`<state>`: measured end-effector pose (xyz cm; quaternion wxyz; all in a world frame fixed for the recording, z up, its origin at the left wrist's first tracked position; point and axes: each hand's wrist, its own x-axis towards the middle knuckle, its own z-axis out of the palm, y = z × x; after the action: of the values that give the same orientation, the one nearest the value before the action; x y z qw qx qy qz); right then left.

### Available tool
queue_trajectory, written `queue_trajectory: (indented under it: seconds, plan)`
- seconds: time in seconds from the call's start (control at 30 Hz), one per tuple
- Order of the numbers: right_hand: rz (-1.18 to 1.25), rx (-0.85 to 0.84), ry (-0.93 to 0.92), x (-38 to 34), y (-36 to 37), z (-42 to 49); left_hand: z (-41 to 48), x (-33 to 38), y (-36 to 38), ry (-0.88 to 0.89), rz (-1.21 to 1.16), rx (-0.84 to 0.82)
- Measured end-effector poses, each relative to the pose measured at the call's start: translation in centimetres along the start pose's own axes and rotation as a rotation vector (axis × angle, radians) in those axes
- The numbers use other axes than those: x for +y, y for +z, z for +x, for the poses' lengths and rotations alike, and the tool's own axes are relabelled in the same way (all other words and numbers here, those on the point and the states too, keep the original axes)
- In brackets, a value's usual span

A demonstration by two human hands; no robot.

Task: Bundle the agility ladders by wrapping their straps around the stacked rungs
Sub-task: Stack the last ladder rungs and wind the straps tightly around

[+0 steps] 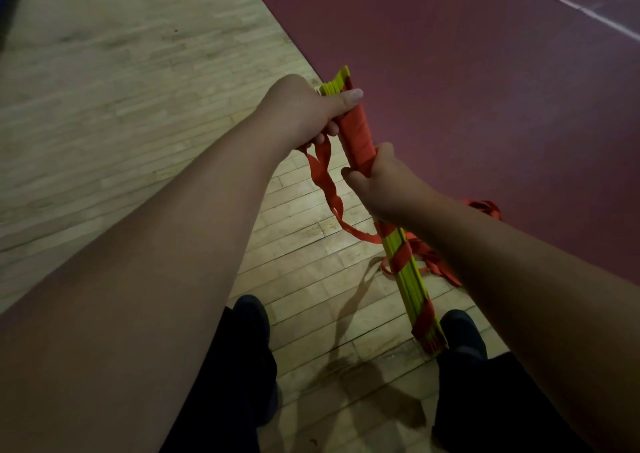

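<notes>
One rung stack (pixel 410 281) — left hand (pixel 304 113), right hand (pixel 384 184) grip it.

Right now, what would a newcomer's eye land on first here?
The yellow stacked rungs at centre, slanting down toward the wood floor, wound near the top in orange strap. The left hand grips their upper end, the right hand just below the tight wrap. A loose strap loop hangs under the left hand.
</notes>
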<state>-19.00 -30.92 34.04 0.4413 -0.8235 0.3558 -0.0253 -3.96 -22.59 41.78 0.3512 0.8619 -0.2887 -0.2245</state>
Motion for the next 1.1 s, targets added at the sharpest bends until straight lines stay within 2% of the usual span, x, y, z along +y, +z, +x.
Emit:
queue_trajectory:
  seconds: [0.23,0.43,0.5,0.57,0.77,0.83,0.87,0.97,1.1]
  plan:
    - [-0.132,-0.041,-0.013,1.3,0.6,-0.2,-0.3,0.4,1.3,-0.038,0.188,-0.070]
    - [-0.227,0.043,-0.141,1.0,0.1,0.0,-0.6,0.3,1.2,-0.091,0.113,0.032]
    - [-0.133,0.022,-0.132,0.5,-0.7,-0.1,-0.4,0.3,0.6,-0.070,0.002,0.049]
    - [0.083,-0.063,-0.117,0.0,-2.1,-0.5,-0.3,0.4,-0.2,-0.014,-0.098,0.026]
    - [0.724,-0.529,-0.006,-0.7,-3.4,-2.3,-0.4,0.1,-2.2,0.181,-0.392,-0.117]
    - [0.805,-0.669,0.003,-0.7,-3.3,-2.3,-0.2,-0.4,-2.6,0.201,-0.401,-0.154]
    - [0.797,-0.681,0.003,-0.6,-3.3,-2.1,-0.1,-0.6,-2.7,0.203,-0.380,-0.166]
    - [0.697,-0.572,0.011,-0.3,-3.0,-1.5,0.4,-1.3,-3.0,0.218,-0.268,-0.167]
    - [0.440,-0.329,0.049,0.1,-2.6,-1.1,0.8,-2.1,-2.7,0.225,-0.097,-0.160]
